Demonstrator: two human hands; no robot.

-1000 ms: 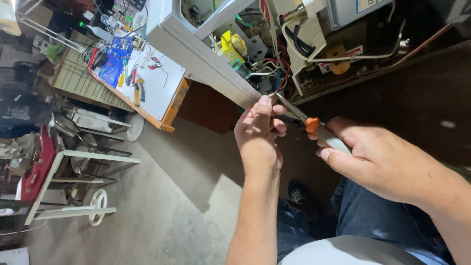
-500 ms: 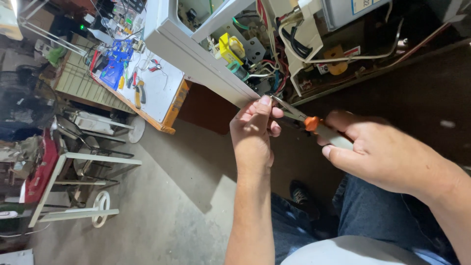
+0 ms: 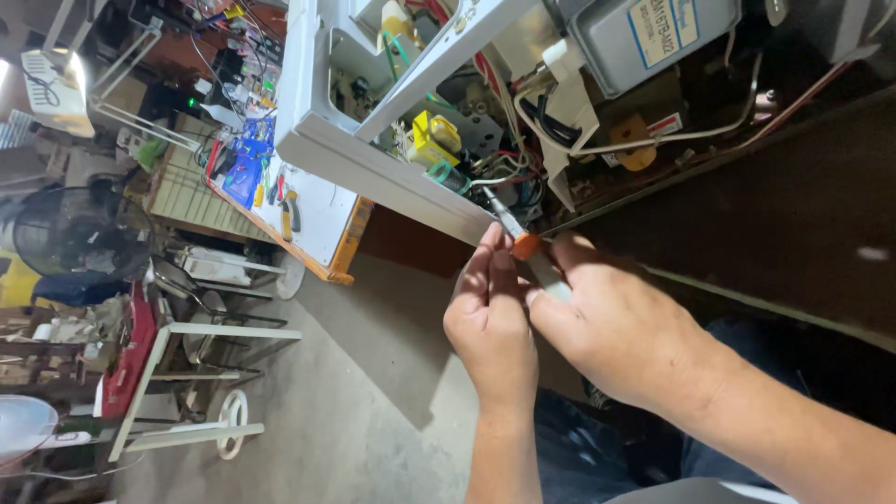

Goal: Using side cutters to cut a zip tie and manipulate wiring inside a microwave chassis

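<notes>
My right hand (image 3: 616, 322) grips a screwdriver (image 3: 525, 245) with an orange collar and a pale handle. Its metal shaft points up and left into the wiring of an opened white appliance chassis (image 3: 373, 159). My left hand (image 3: 490, 317) rests against the tool, fingertips touching the orange collar and the shaft just below the chassis edge. Inside the chassis I see a yellow component (image 3: 434, 135), coloured wires and a grey metal box (image 3: 644, 37).
A workbench (image 3: 308, 219) with a white top, blue parts and small tools stands at the left. White metal frames (image 3: 177, 373), a dark fan (image 3: 75, 233) and clutter sit on the concrete floor. My dark-trousered legs are at the bottom right.
Both hands have shifted slightly down and left with the screwdriver, and the left fingers have slid from the shaft onto the orange collar. The view has tilted a little.
</notes>
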